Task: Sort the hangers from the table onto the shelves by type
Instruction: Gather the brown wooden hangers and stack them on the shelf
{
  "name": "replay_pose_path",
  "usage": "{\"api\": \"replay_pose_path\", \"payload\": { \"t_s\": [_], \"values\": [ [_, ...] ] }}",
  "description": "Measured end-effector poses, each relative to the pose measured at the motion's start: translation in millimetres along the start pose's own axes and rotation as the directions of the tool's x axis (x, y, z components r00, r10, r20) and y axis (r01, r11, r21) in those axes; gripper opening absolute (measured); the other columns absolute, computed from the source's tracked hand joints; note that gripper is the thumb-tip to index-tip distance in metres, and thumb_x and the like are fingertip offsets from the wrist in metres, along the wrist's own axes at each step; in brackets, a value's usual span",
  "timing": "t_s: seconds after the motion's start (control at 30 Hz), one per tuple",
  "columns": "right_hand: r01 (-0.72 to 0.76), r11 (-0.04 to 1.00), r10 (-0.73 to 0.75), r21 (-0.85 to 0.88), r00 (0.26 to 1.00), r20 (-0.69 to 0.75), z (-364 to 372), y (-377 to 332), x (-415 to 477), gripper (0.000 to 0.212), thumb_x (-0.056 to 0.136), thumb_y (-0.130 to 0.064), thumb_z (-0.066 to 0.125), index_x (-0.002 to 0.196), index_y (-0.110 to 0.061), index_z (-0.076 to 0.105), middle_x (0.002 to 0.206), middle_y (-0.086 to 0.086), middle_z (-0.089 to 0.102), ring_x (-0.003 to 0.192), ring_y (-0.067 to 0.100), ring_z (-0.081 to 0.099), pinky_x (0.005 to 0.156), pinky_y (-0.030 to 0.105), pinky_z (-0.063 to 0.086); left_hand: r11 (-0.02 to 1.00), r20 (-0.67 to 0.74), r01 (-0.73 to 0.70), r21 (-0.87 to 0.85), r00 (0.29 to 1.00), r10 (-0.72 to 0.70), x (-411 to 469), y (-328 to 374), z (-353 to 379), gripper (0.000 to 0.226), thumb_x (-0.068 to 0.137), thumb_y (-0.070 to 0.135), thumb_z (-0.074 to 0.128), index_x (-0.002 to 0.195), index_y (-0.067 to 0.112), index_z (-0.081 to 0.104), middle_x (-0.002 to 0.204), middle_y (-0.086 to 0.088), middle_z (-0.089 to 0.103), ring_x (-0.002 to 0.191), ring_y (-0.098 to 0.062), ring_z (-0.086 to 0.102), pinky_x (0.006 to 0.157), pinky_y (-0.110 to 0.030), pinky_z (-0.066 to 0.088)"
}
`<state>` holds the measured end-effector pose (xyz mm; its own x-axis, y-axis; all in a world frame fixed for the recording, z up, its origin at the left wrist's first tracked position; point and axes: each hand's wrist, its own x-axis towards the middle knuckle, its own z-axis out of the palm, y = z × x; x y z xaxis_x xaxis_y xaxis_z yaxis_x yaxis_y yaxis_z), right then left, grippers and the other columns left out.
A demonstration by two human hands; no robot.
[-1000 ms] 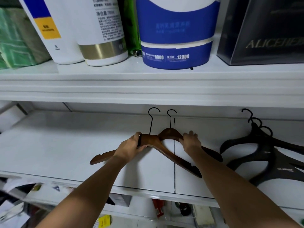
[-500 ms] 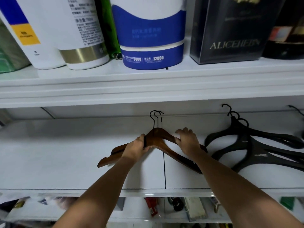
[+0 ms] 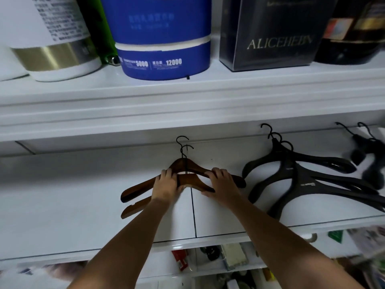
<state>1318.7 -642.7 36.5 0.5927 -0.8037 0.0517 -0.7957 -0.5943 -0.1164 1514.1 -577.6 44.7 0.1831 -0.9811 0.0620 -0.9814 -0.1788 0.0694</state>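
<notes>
A white shelving unit fills the view, its middle shelf point(image 3: 83, 205) a broad, bare-looking white board lit from the front and shadowed at the back. The upper shelf point(image 3: 208, 97) above it carries a row of household goods: a white bottle with a gold band point(image 3: 52, 38), a green bottle point(image 3: 100, 28) tucked behind it, a blue tub point(image 3: 160, 38) printed with "5000" and "12000", a dark box point(image 3: 275, 32) lettered "ALICEHEBN", and a dark bottle point(image 3: 354, 34) at the far right edge. Under the middle shelf, a lower shelf point(image 3: 208, 257) holds small mixed items, too blurred to name.

On the right half of the middle shelf lies a fanned pile of black plastic hangers point(image 3: 302, 178), hooks toward the back wall. Further right, more dark hangers point(image 3: 373, 161) lie blurred at the frame's edge.

Near the middle of the shelf, just left of the black pile and apart from it, two wooden hangers point(image 3: 141, 185) lie flat, one overlapping the other, their black wire hooks point(image 3: 183, 147) pointing at the back wall. A person reaches in with both bare forearms. The left hand point(image 3: 166, 184) grips the pair at the neck, fingers curled over the wood. The right hand point(image 3: 223, 184) holds the right-hand arms, fingers bent over the upper hanger and thumb against the lower one. A thin dark seam point(image 3: 193, 213) in the shelf board runs forward from under the hangers.
</notes>
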Motion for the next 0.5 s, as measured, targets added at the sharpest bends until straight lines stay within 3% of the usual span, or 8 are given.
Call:
{"api": "replay_pose_path", "payload": {
  "t_s": [0.1, 0.23, 0.37, 0.5],
  "values": [
    [-0.027, 1.000, 0.027, -0.007, 1.000, -0.009, 3.7, -2.7, 2.8, 0.070, 0.088, -0.053, 0.055, 0.142, -0.014, 0.035, 0.142, 0.009, 0.038, 0.129, 0.027, 0.035, 0.109, 0.037, 0.028, 0.996, -0.009, 0.029, 0.081, 1.000, -0.028, 1.8, -2.6, 3.8, 0.060, 0.092, 0.058, 0.038, 0.134, 0.015, 0.042, 0.139, -0.011, 0.038, 0.129, -0.030, 0.033, 0.109, -0.045, 0.030],
    [-0.066, 0.998, 0.066, -0.015, 0.997, -0.039, 4.8, -7.6, 5.2, 0.066, 0.089, -0.053, 0.053, 0.140, -0.014, 0.037, 0.140, 0.010, 0.041, 0.129, 0.026, 0.037, 0.109, 0.038, 0.029, 0.991, 0.071, 0.125, 0.056, 0.989, -0.128, 8.1, -4.1, 6.1, 0.075, 0.092, 0.062, 0.033, 0.145, 0.011, 0.022, 0.142, -0.013, 0.037, 0.131, -0.032, 0.036, 0.109, -0.049, 0.028],
    [-0.101, 0.995, 0.100, -0.027, 0.995, -0.019, 1.6, -10.0, 8.9, 0.065, 0.091, -0.053, 0.051, 0.140, -0.014, 0.036, 0.138, 0.011, 0.041, 0.127, 0.027, 0.038, 0.108, 0.037, 0.029, 0.991, 0.095, 0.124, 0.059, 0.987, -0.129, 13.0, -5.3, 3.2, 0.078, 0.090, 0.064, 0.033, 0.144, 0.009, 0.022, 0.137, -0.012, 0.041, 0.123, -0.030, 0.044, 0.101, -0.045, 0.037],
    [-0.123, 0.992, 0.124, -0.027, 0.992, 0.036, -3.9, -13.2, 10.5, 0.065, 0.090, -0.051, 0.053, 0.141, -0.013, 0.035, 0.141, 0.012, 0.038, 0.129, 0.029, 0.035, 0.109, 0.039, 0.028, 0.992, 0.133, 0.112, 0.057, 0.984, -0.119, 14.8, -4.5, -2.4, 0.079, 0.090, 0.062, 0.038, 0.145, 0.009, 0.020, 0.138, -0.012, 0.041, 0.123, -0.031, 0.044, 0.102, -0.046, 0.036]
  ]
}}
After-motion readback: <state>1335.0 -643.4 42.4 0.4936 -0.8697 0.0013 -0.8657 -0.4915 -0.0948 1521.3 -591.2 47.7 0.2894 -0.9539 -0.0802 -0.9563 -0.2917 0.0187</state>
